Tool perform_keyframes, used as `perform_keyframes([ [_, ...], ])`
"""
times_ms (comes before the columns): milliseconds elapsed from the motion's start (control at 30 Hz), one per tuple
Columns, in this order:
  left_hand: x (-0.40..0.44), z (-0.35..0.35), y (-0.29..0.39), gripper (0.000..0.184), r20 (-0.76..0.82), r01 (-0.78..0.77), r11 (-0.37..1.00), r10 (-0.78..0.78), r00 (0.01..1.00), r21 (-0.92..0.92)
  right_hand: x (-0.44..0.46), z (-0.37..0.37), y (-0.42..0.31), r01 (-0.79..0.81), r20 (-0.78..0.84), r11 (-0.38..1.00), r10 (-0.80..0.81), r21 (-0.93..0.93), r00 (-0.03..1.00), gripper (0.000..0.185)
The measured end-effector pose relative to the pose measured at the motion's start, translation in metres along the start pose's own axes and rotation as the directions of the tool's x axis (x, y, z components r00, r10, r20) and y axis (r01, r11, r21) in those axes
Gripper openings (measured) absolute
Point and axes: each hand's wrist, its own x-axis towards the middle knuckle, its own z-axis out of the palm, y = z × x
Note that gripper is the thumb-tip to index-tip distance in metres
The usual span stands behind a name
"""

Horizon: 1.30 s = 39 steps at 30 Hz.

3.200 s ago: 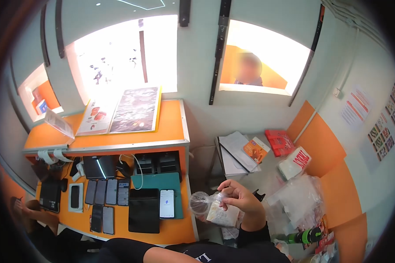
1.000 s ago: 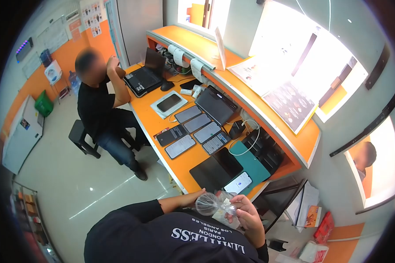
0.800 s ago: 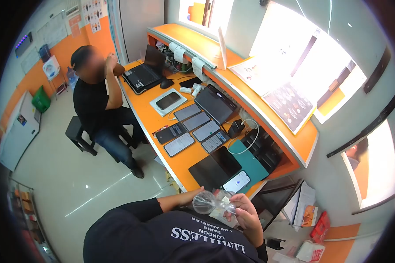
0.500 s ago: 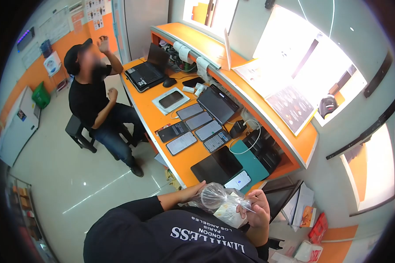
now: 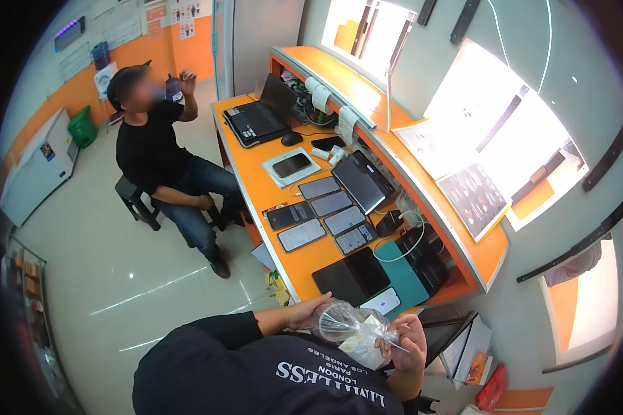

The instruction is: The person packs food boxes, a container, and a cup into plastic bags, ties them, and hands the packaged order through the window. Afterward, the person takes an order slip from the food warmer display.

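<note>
A clear plastic bag [image 5: 353,332] is held up before my chest, with a round, clear cup-like shape and something pale inside that I cannot make out. My left hand [image 5: 310,311] grips the left side of the bag, its fingertips partly behind the plastic. On the other side, my right hand [image 5: 406,340] is closed on the bag's gathered end, where a thin white stick-like piece shows at the fingers. Just beyond the bag, a lit smartphone [image 5: 381,301] and a black tablet [image 5: 351,277] lie at the near end of the orange desk [image 5: 291,266].
Several phones [image 5: 344,220] lie in rows on the desk, beside a dark tablet on a stand [image 5: 364,181]. Farther back are a laptop [image 5: 257,117] and a mouse [image 5: 291,138]. At left, a seated person [image 5: 156,149] raises a bottle [image 5: 173,88]. An orange raised counter [image 5: 457,214] borders the desk.
My view has shifted, so the desk and room sit farther right and lower. Both hands keep hold of the bag. The seated person's lower hand has dropped to the lap.
</note>
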Motion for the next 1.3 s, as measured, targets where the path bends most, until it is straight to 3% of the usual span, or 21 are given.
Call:
perform_keyframes([
  [233, 0.010, -0.013, -0.012, 0.057, -0.029, 0.031, 0.997, -0.029, 0.999, 0.072, -0.003, -0.002, 0.001, -0.022, 0.010, 1.000, 0.022, -0.007, 1.000, 0.050],
  [767, 0.013, -0.023, -0.008, 0.063, 0.037, -0.002, 1.000, 0.001, 0.999, 0.016, 0.008, 0.005, -0.017, 0.051, -0.029, 0.993, -0.054, -0.102, 0.998, 0.056],
  [1067, 0.004, -0.029, 0.006, 0.065, 0.117, 0.009, 0.986, -0.029, 0.993, 0.169, 0.023, 0.010, -0.078, 0.247, -0.043, 0.954, -0.258, -0.172, 0.965, 0.055],
  [1200, 0.006, -0.019, 0.020, 0.078, 0.188, -0.068, 0.953, 0.012, 0.982, 0.295, 0.034, 0.025, -0.119, 0.245, 0.035, 0.952, -0.243, -0.184, 0.969, 0.045],
  [1233, 0.008, -0.011, 0.027, 0.085, 0.175, -0.133, 0.932, 0.076, 0.982, 0.339, 0.036, 0.027, -0.127, 0.276, -0.002, 0.937, -0.283, -0.212, 0.959, 0.045],
  [1267, 0.015, -0.001, 0.036, 0.085, 0.207, -0.116, 0.927, 0.042, 0.977, 0.356, 0.040, 0.029, -0.134, 0.246, -0.042, 0.903, -0.278, -0.353, 0.960, 0.043],
  [1300, 0.021, 0.008, 0.046, 0.097, 0.252, -0.249, 0.855, 0.145, 0.957, 0.455, 0.043, 0.030, -0.142, 0.197, -0.080, 0.853, -0.267, -0.484, 0.960, 0.043],
])
